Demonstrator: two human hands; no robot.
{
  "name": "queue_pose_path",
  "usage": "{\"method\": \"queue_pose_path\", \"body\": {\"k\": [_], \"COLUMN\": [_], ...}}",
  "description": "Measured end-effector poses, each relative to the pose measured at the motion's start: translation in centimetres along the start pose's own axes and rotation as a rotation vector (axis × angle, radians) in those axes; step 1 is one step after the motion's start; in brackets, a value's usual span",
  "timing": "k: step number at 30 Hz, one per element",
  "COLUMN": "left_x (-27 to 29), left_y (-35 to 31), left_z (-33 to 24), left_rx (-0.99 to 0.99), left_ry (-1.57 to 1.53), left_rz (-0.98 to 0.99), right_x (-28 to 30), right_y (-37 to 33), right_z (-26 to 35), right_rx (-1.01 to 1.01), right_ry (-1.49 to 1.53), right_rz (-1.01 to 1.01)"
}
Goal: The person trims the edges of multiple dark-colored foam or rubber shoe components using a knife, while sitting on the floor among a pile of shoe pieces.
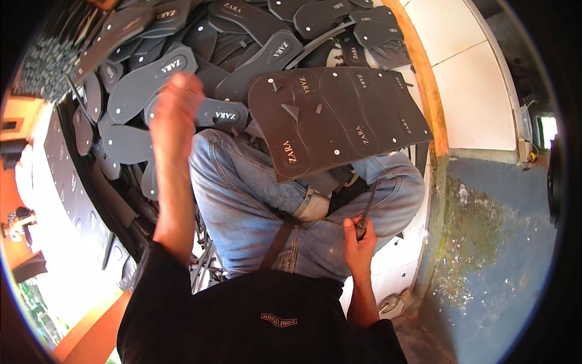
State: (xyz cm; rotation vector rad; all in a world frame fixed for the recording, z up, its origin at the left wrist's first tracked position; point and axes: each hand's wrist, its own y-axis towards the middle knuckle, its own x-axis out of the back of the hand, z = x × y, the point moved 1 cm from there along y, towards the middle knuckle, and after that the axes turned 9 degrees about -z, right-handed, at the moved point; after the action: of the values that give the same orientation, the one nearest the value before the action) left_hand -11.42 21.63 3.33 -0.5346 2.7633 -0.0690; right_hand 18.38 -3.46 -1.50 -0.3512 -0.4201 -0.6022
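My left hand [174, 112] is raised over a pile of dark grey sandal soles, in front of one sole [136, 91] and partly covering another [221, 114]. Motion smears its fingers, so whether they hold anything is unclear. Low by my right thigh, my right hand [357, 242] is closed round the dark handle of a slim-bladed tool [370, 200], its thin blade pointing up and away. Across my crossed legs rests a dark foam sheet [348, 124] marked with several sole outlines and pale dots. Small dark scraps lie on the sheet.
Loose soles [260, 64] heap up ahead and to the left, with offcut strips among them. An orange-brown edge [424, 79] runs along the right side, beside pale tiles [467, 91] and a stained blue-grey surface [491, 242]. Far left stands a stack of small grey pieces [51, 67].
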Motion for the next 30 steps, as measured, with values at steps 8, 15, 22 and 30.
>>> {"method": "queue_pose_path", "body": {"k": [8,15,22,30], "left_x": [-3.8,-8.2,-5.9,-4.3], "left_y": [-11.6,-9.4,-9.0,-10.6], "left_z": [10.3,3.7,2.8,6.8], "left_rx": [0.870,0.092,-0.368,0.126], "left_ry": [0.200,0.385,0.627,0.106], "left_rz": [0.148,0.478,0.602,0.227], "right_x": [0.3,0.1,0.2,0.3], "right_y": [-0.2,-0.2,0.0,-0.3], "right_z": [-0.2,-0.8,-1.3,-1.8], "right_rx": [0.061,0.029,0.005,-0.013], "right_ry": [-0.086,-0.041,0.016,0.128], "right_rz": [0.043,0.002,-0.034,-0.036]}}
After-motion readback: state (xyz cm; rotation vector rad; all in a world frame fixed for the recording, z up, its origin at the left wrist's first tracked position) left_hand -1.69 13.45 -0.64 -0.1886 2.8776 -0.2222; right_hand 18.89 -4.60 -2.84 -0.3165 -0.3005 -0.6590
